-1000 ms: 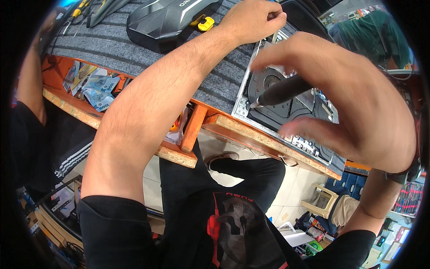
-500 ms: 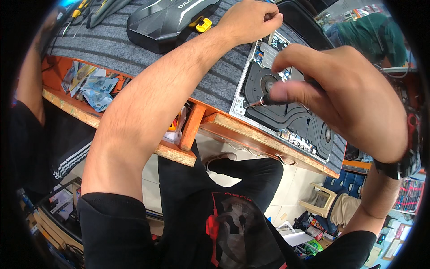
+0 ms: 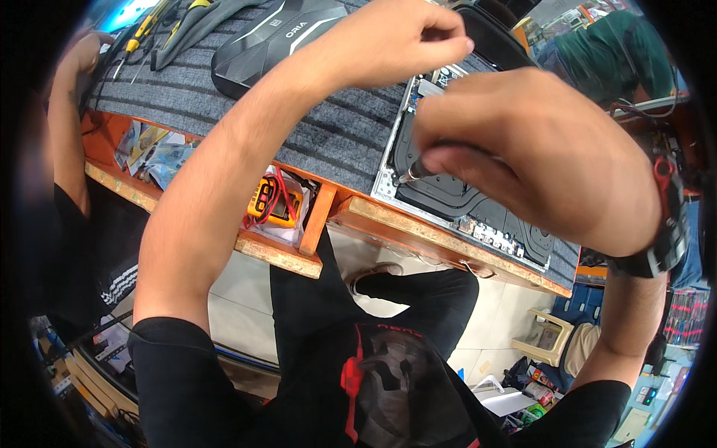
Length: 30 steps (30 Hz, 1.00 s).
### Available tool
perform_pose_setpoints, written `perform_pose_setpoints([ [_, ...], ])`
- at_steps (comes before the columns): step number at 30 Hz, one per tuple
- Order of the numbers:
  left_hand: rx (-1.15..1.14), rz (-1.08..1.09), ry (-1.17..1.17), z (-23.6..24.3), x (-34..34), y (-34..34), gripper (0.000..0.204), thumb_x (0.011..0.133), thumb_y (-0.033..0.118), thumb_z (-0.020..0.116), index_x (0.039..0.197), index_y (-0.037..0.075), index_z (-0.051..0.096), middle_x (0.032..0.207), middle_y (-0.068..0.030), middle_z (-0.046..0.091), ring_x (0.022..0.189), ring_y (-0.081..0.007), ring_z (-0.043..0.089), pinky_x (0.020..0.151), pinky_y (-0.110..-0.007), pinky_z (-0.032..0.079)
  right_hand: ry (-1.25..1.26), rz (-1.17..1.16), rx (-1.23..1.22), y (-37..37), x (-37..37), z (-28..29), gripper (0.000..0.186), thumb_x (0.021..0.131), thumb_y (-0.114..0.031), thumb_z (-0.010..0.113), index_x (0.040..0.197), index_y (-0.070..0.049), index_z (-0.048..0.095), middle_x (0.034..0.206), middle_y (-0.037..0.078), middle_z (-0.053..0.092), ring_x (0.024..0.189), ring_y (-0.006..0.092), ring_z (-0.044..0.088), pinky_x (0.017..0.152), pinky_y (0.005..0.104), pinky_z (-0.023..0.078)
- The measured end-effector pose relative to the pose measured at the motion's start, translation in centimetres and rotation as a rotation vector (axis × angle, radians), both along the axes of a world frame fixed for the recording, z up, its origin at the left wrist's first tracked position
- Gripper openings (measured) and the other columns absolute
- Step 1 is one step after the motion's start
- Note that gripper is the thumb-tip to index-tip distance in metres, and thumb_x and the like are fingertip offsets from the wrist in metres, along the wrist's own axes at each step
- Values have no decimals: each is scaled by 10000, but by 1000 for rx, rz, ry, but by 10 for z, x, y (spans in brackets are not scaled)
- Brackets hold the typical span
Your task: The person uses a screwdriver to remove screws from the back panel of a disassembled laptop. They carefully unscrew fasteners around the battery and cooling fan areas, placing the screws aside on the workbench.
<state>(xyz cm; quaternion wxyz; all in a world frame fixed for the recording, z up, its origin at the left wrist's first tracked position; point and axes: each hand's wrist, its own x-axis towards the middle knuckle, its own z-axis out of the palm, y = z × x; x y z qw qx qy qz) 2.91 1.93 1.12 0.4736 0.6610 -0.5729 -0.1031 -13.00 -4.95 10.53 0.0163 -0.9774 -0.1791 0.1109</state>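
Hands: two of the person's own, both up over the bench. Left hand (image 3: 396, 41) is pinched shut, fingertips together at the top of the opened laptop (image 3: 478, 198); can't tell if it's got anything in there. Right hand (image 3: 538, 160) is wrapped tight around a screwdriver (image 3: 412, 173).
Screwdriver: one in use. Only the short metal tip end pokes out of the fist, rest is buried in the hand. Long axis runs from upper right down to lower left, tip pointing at the laptop's near left corner, right at the silver edge.
Laptop: one, bottom cover off, dark insides showing, lying on the grey striped mat (image 3: 328, 134) at the bench's front edge. Right hand covers most of its middle.
Other stuff: one black cover (image 3: 276, 41) further back on the mat, one yellow multimeter (image 3: 275, 201) with red leads on the shelf under the bench, a few yellow-handled tools (image 3: 153, 26) at the far left.
Hard to see: another person's arm (image 3: 67, 127) at the left rim, blurry and cut off.
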Motion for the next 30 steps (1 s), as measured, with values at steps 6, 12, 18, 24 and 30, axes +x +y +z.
perform_pose_setpoints([
  [6, -226, -48, -247, -38, 7, 0, 202, 883, 239, 655, 944, 48, 673, 754, -89, 647, 685, -168, 598, 640, -304, 479, 85, -8, 82, -5, 3, 1, 295, 734, 74, 702, 994, -25, 603, 1019, 133, 591, 879, 317, 616, 682, 402, 490],
  [12, -137, -127, -188, -42, 14, 2, 272, 905, 301, 627, 990, 51, 694, 784, -115, 682, 707, -224, 643, 657, -336, 512, 1, 25, 169, -15, -1, -3, 236, 773, 22, 714, 985, -27, 622, 918, 117, 612, 869, 304, 622, 670, 355, 493],
  [18, 218, -359, 281, -26, 20, 10, 300, 965, 306, 601, 1041, 34, 704, 889, 6, 691, 790, -80, 619, 617, -224, 482, -161, -74, 252, -46, -25, 23, 229, 795, -17, 720, 1009, -5, 641, 950, 89, 621, 896, 207, 625, 751, 290, 498],
  [24, 199, -445, 726, -25, 11, 7, 421, 988, 357, 561, 1078, -37, 675, 906, -98, 699, 804, -137, 676, 613, -236, 531, -319, -286, 365, -78, -55, 32, 234, 798, -14, 724, 1019, 3, 648, 1005, 74, 621, 957, 172, 612, 812, 273, 491],
  [30, 128, -413, 913, -32, -19, -1, 302, 943, 267, 665, 1075, -5, 665, 897, -73, 688, 790, -123, 670, 655, -234, 547, -472, -239, 435, -102, -62, 13, 228, 803, -26, 726, 1022, -34, 664, 944, 45, 629, 816, 128, 603, 658, 242, 456],
])
